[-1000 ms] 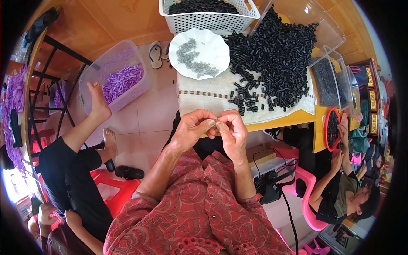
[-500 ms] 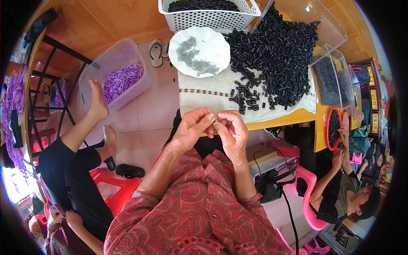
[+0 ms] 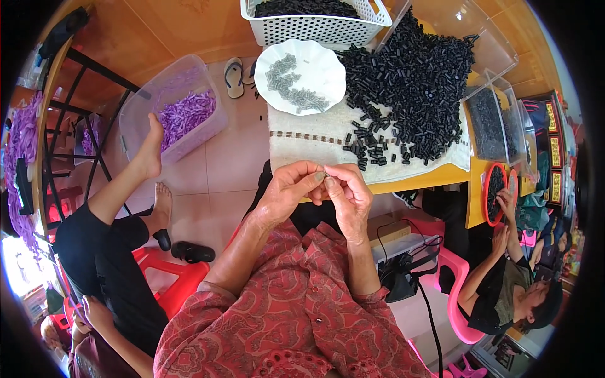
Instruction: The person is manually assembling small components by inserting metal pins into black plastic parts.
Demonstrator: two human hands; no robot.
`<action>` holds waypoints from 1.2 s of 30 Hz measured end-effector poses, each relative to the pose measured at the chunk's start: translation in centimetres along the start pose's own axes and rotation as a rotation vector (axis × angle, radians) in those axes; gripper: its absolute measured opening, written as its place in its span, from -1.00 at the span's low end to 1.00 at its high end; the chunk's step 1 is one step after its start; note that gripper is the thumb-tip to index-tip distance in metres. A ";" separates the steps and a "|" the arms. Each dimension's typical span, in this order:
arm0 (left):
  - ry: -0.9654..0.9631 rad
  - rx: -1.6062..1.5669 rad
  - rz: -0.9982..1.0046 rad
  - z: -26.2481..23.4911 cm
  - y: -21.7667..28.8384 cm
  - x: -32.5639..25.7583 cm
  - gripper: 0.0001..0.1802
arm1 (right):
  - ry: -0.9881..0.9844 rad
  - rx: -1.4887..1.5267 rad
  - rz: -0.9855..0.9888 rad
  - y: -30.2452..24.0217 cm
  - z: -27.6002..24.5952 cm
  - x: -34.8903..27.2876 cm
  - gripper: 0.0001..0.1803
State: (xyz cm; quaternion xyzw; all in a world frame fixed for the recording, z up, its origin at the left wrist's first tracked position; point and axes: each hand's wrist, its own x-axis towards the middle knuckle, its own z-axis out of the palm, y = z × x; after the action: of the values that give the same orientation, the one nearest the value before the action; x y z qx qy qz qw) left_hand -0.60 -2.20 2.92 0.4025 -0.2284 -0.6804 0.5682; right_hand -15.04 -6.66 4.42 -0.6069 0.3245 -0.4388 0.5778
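My left hand [image 3: 291,190] and my right hand [image 3: 348,196] meet in front of my body, just off the table's near edge. Thumbs and forefingers of both pinch together on one small thing, mostly covered by the fingertips; its kind cannot be made out. Beyond them a white scalloped plate [image 3: 331,79] carries a scatter of small clear-grey pieces [image 3: 292,85]. To its right spreads a large heap of short black cylindrical pieces [image 3: 419,88], thinning out toward me on a cream cloth [image 3: 302,150].
A white perforated basket [image 3: 315,30] of black pieces stands at the back. Clear boxes [image 3: 495,120] line the table's right. On the floor left is a clear tub [image 3: 217,126] of purple strips. A co-worker's hand [image 3: 505,203] reaches into a red basket; another person's leg [image 3: 123,189] extends at left.
My fingertips have drawn closer together over the small thing. The table appears shifted slightly right in view. The left person's raised foot and hands have moved a little.
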 end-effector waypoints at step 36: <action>0.198 0.175 0.052 -0.3 -0.9 0.9 -0.79 | 0.067 -0.683 -0.203 1.4 -0.7 4.6 -0.76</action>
State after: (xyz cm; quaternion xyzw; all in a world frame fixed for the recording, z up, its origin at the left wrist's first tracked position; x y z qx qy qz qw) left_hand -0.88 -2.78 1.78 0.5095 -0.2401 -0.5999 0.5682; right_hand -13.66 -11.28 3.74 -0.7794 0.4093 -0.3798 0.2843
